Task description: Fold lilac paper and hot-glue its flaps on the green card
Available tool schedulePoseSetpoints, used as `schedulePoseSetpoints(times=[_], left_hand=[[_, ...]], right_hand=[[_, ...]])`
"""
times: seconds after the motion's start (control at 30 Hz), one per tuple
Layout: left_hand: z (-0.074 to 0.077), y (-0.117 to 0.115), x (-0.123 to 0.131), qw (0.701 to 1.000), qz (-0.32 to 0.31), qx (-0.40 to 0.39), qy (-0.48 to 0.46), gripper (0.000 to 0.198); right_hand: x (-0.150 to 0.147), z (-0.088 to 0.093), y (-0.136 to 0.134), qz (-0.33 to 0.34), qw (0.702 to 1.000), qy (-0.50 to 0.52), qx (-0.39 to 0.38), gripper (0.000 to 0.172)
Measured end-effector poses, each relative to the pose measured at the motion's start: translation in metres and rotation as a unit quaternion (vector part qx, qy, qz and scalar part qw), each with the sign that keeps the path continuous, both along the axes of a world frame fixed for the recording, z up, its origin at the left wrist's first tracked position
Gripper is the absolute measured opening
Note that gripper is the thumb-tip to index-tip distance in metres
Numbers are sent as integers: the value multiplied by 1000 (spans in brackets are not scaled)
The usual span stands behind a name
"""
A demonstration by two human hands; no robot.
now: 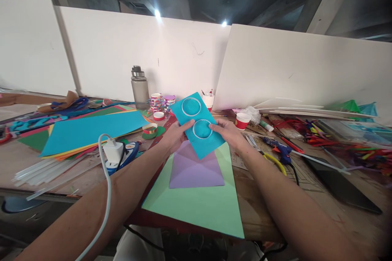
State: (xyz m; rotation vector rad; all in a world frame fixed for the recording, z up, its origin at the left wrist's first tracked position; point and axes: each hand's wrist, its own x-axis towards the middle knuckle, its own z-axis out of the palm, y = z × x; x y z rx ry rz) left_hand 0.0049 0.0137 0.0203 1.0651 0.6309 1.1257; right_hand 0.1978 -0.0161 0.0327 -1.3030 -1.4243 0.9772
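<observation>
Blue sheet: held up at the frame's centre, two white rings seen on it, over a purple sheet and a green sheet.
Left hand: clamped on the sheet's left edge.
Right hand: clamped on its right edge.
Bottle: stood capped on the counter, left of centre; contents cannot be told.
White cup: behind the sheet; thin sticks are held inside.
Red cup: right of centre; contents cannot be told.

No writing seems legible on anything here.
</observation>
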Motion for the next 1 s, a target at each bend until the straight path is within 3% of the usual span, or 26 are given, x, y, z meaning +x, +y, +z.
schedulePoseSetpoints(times=[0.23,0.5,0.63,0.87,1.0], left_hand=[[-3,8,-2,996,72,-5,-50,46],[0,6,-4,993,103,-27,-44,41],[3,5,-5,993,107,-30,-49,44],[0,1,-2,999,-33,-22,32,60],[-3,1,-2,997,-57,-20,56,62]], right_hand=[[0,-7,3,8,999,-15,-31,24],[4,-14,9,37,993,96,-48,35],[6,-17,12,50,993,87,-68,31],[9,-19,17,-11,999,47,-11,37],[10,-18,17,-19,999,38,-5,39]])
